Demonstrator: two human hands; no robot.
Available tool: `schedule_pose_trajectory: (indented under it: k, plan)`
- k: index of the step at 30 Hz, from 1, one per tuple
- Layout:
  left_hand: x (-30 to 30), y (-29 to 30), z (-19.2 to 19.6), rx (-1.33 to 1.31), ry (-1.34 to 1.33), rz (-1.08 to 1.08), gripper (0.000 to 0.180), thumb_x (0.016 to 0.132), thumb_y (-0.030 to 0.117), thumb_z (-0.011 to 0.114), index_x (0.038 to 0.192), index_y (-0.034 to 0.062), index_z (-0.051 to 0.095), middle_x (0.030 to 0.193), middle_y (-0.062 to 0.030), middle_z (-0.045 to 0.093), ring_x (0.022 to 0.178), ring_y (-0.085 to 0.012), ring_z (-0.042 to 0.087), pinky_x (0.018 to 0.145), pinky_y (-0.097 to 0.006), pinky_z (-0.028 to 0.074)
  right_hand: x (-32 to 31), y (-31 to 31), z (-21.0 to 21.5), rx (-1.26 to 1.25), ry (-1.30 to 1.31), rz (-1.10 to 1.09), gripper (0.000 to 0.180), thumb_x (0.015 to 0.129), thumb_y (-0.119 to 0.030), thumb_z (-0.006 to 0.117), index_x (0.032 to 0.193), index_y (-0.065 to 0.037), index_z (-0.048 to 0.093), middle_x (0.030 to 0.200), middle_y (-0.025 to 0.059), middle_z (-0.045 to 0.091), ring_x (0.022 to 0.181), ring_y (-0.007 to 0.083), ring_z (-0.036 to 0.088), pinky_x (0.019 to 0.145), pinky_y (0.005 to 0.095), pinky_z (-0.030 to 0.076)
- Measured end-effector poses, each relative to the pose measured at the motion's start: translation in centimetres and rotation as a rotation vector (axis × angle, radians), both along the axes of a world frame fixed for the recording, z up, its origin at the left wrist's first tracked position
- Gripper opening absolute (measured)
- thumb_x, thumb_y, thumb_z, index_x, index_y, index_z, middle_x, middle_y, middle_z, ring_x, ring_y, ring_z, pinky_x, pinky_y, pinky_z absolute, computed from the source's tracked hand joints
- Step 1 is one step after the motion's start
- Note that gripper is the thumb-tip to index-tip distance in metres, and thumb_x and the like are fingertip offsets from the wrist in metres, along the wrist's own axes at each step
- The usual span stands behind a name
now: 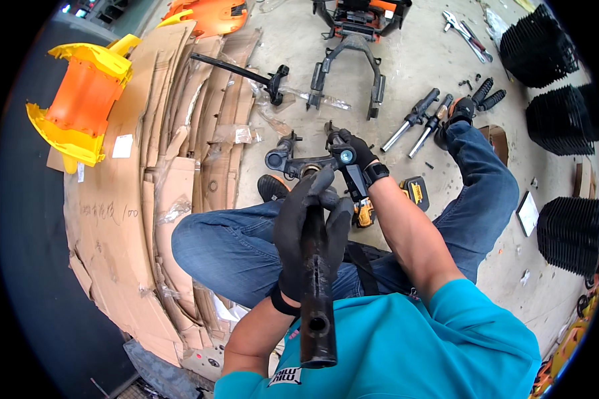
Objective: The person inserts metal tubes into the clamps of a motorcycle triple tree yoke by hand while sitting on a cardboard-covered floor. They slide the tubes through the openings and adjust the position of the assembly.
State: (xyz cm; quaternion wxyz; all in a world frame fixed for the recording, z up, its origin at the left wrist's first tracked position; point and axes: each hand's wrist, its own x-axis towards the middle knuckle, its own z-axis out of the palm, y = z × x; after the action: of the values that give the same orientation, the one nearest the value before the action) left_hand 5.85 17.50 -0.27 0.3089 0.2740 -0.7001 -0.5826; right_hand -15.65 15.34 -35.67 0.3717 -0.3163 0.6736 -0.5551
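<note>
My gloved left hand [306,226] is wrapped around a thick black metal tube [318,299] that has a round hole near its near end. At its far end the tube joins a dark metal fork clamp [306,164], whose two arms spread left and right. My gloved right hand [358,151] is closed around the clamp's right arm, beside a round bolt head; the palm side is hidden. Below the clamp, between my legs, a yellow and black power tool [364,213] lies partly covered. Its yellow-topped battery [416,193] shows to the right of my right wrist.
Flattened cardboard [120,219] covers the left side, with an orange and yellow plastic panel [80,100] on it. Ahead lie a black frame [353,50] and another tube with a clamp [239,71]. Fork legs [419,120], shock absorbers [489,96], hand tools [468,36] and stacked black parts [539,46] lie right.
</note>
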Motion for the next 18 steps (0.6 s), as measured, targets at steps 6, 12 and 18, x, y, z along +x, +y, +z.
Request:
schedule_pose_trajectory:
  k: [6,12,18]
  plan:
    - [-0.3,1.2,-1.3,-0.063,0.001,0.028,0.046,0.077,-0.008,0.068,0.122,-0.0015,0.059,0.098,-0.0108,0.062,0.090,-0.0201,0.060,0.091,-0.035,0.047,-2.2,5.0,4.9,0.172,0.906,0.270,0.036,0.085,-0.033,0.068,0.102,-0.002,0.060,0.085,0.0135,0.068,0.076,0.0225,0.068,0.064,0.0350,0.054]
    - [0.1,0.3,-1.3,-0.198,-0.043,0.039,0.046,0.076,-0.004,0.071,0.120,-0.0017,0.058,0.108,-0.0155,0.062,0.098,-0.0290,0.059,0.091,-0.040,0.046,0.0,7.4,17.8,0.458,0.593,0.048,0.062,0.075,-0.017,0.071,0.132,-0.003,0.049,0.104,0.0211,0.062,0.102,0.0400,0.059,0.092,0.0451,0.049]
    - [-1.3,-1.8,1.2,-0.538,-0.139,0.084,0.057,0.081,0.012,0.075,0.129,-0.0043,0.049,0.112,-0.0173,0.059,0.105,-0.0305,0.054,0.090,-0.041,0.044,8.7,11.8,33.0,-0.275,0.835,0.113,0.085,0.068,-0.018,0.081,0.140,0.000,0.040,0.128,0.0235,0.049,0.118,0.0414,0.048,0.099,0.0485,0.042]
